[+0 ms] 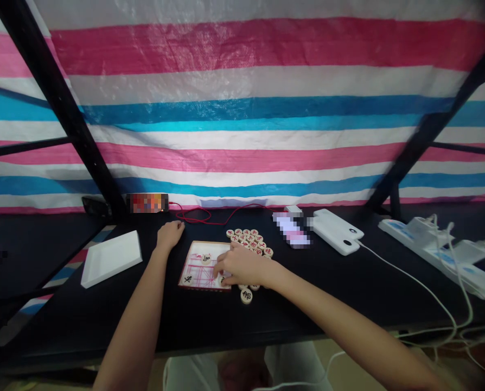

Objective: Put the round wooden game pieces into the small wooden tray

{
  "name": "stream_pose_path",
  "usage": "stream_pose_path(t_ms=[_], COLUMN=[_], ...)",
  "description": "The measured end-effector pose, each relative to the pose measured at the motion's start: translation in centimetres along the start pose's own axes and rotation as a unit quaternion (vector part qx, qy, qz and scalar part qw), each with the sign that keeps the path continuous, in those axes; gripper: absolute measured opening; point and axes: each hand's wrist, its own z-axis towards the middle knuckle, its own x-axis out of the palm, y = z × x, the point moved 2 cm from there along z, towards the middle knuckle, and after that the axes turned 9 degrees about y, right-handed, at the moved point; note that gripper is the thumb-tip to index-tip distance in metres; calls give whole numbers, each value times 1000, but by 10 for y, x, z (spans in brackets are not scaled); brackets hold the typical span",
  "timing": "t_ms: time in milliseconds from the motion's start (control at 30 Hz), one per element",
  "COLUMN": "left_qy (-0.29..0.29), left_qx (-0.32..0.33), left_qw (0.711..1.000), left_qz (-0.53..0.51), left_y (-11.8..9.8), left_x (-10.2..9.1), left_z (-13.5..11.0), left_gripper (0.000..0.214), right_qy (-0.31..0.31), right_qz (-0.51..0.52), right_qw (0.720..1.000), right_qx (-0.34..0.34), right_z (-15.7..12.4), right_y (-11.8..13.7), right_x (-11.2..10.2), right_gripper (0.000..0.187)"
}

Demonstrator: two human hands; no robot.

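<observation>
The only view looks from the wearer's head, above and behind the bare right hand (244,263), facing forward and down. It is near enough for both bare forearms (139,315) to enter from below, yet wide, with the grip under its centre, the flat black tabletop (202,320) around it and the pink, blue and white striped plastic sheet (242,81) beyond.

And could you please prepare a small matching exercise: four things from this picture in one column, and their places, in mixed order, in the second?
1. Left hand
2. Right hand
3. White tray
4. Red-marked pieces

A. Leftmost of the four
B. Partly over the shallow box
C. Clustered right of the box
D. Curled, just left of the box

Pairs: 1-D; 2-B; 3-A; 4-C
</observation>
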Motion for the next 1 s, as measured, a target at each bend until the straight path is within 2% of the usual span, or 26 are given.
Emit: stream_pose_path(t_ms=[200,300,400,567,667,767,867,1000], left_qy=[0,-2,-2,3,3,0,-1,1], left_qx=[2,1,1,0,0,3,4,1], left_qw=[1000,1000,1000,1000,1000,1000,1000,1000], left_qz=[2,1,2,7,7,6,6,6], left_y=[-1,-1,0,0,0,0,0,0], left_x=[0,0,1,1,0,0,1,1], left_z=[0,0,1,1,1,2,2,2], left_gripper=[48,48,47,48,47,47,47,47], right_qy=[-42,-61,-47,-23,-53,-119,-174,-202], right_qz=[-47,-73,-92,-109,-75,0,92,162], right_qw=[998,994,990,988,991,987,974,957], right_qx=[21,50,91,111,101,106,114,128], right_z=[-2,-7,-10,-7,-7,-18,-41,-79], right_y=[3,4,6,7,7,7,9,14], right_x=[5,5,7,10,8,2,-3,3], right_gripper=[17,25,31,22,20,24,27,16])
